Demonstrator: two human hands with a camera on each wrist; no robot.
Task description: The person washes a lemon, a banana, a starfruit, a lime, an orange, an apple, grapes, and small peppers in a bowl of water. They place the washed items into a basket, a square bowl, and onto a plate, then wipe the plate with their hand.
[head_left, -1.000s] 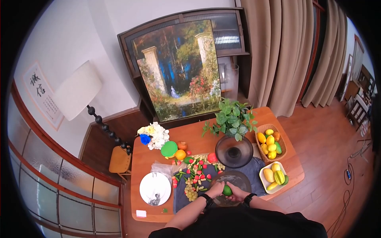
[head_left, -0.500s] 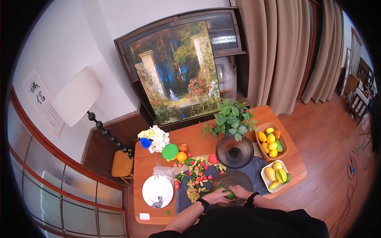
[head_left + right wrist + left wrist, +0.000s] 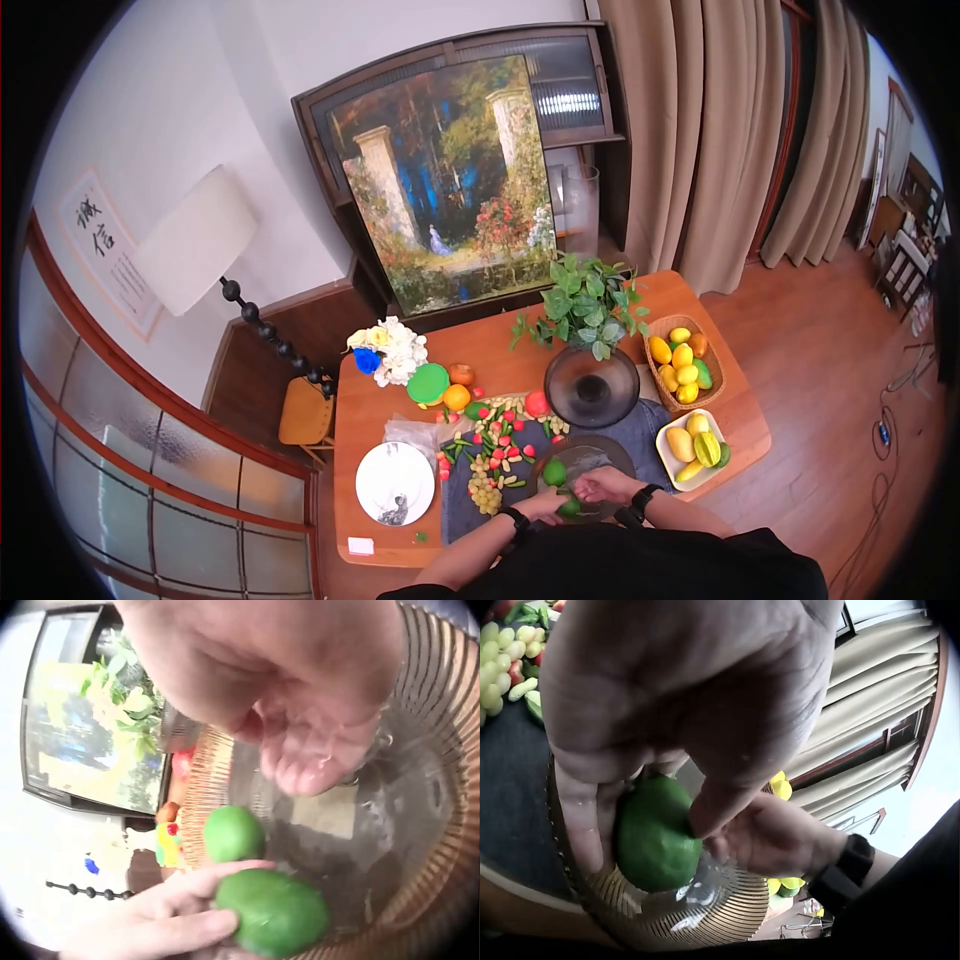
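Observation:
My left hand (image 3: 543,505) holds a smooth green oval fruit (image 3: 658,832) between thumb and fingers, low over a brown see-through bowl (image 3: 612,456) with a ribbed rim. Inside the bowl, toward its back left, lies a second green fruit (image 3: 234,834), rounder in the right wrist view. My right hand (image 3: 300,682) hovers above the bowl's wet interior, its fingers loosely cupped and glistening with water. Nothing shows in that palm but wetness. In the head view the right hand is just right of the held fruit.
Grapes (image 3: 485,492), small peppers and red fruits spread left of the bowl on a dark cloth (image 3: 460,510). A white plate (image 3: 395,470) lies farther left. Behind stands a dark glass dish (image 3: 620,390) near a leafy plant (image 3: 590,300). A fruit basket (image 3: 655,325) and a tray (image 3: 680,484) sit at right.
Both hands were around a green fruit. The right hand has come away to the right and now cups loosely; the left keeps a fruit, while another shows behind it in the bowl.

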